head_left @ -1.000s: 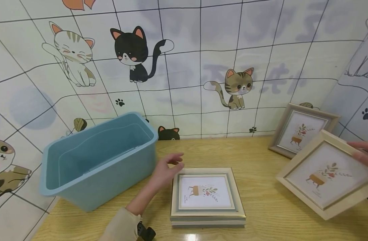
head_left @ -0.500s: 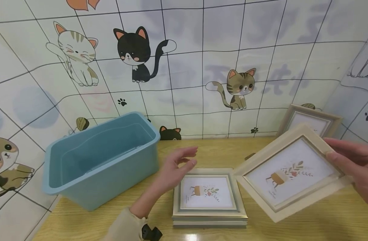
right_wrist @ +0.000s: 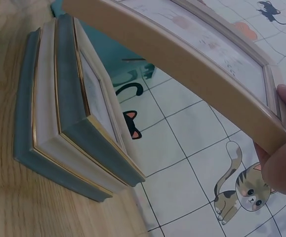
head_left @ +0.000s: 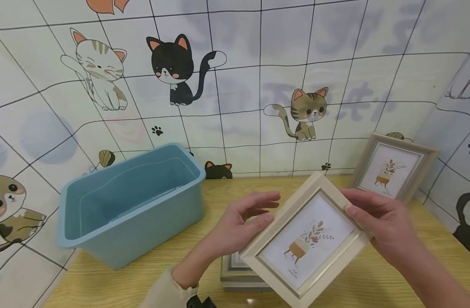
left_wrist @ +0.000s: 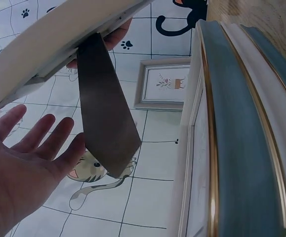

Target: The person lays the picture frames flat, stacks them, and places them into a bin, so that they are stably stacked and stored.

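While the right hand (head_left: 377, 222) grips the cream picture frame (head_left: 308, 239) by its far right edge, thumb on the front, holding it tilted in the air above the stack of frames (head_left: 235, 273) near the desk's front edge, the left hand (head_left: 239, 222) waits with fingers spread, just at the frame's left corner and holding nothing. Judging by this, the frame is not yet set down; another frame (head_left: 391, 171) leans at the back right corner, and the blue bin (head_left: 131, 205) by the left edge looks empty.

tub (head_left: 131, 205): table (head_left: 373, 282), 9 o'clock
frame stack (head_left: 235, 273): 6 o'clock, right of tub
held frame (head_left: 308, 244): above stack, between both hands
leaning frame (head_left: 391, 171): 3 o'clock, against wall
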`<state>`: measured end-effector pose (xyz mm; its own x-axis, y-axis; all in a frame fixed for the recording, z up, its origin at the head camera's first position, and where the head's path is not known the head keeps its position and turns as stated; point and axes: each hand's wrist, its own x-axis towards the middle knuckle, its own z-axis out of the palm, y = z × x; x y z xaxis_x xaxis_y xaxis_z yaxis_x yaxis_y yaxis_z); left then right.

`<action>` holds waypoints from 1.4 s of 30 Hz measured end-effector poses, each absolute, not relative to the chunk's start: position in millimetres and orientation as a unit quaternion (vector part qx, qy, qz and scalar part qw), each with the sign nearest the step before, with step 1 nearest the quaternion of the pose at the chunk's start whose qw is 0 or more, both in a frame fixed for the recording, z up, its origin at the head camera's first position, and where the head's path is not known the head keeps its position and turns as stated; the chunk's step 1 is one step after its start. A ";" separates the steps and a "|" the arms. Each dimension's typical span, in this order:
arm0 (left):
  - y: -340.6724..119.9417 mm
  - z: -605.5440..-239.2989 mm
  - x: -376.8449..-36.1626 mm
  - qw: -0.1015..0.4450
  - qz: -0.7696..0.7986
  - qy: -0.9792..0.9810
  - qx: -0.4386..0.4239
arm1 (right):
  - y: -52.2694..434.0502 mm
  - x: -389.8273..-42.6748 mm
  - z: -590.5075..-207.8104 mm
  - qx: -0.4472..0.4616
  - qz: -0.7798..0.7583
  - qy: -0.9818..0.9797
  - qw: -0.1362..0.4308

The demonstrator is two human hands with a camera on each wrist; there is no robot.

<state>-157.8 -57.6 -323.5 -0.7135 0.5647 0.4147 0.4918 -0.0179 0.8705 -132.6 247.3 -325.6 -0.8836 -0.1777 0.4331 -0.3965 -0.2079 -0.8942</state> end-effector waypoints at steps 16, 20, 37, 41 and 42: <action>-64.6 -321.9 -156.6 0.151 0.636 0.653 0.382 | 212.2 -137.2 -340.6 0.221 0.747 -0.623 0.071; -66.8 -321.9 -156.8 0.159 0.628 0.659 0.381 | 211.0 -136.6 -341.3 0.211 0.744 -0.631 0.069; -82.8 -335.9 -165.0 0.147 0.628 0.684 0.341 | 212.4 -136.7 -344.8 0.121 0.763 -0.627 0.105; -87.5 -341.6 -170.3 0.124 0.640 0.693 0.309 | 212.6 -136.9 -346.8 0.085 0.782 -0.607 0.111; -88.3 -342.5 -171.5 0.119 0.644 0.693 0.303 | 212.2 -136.5 -347.4 0.075 0.784 -0.606 0.113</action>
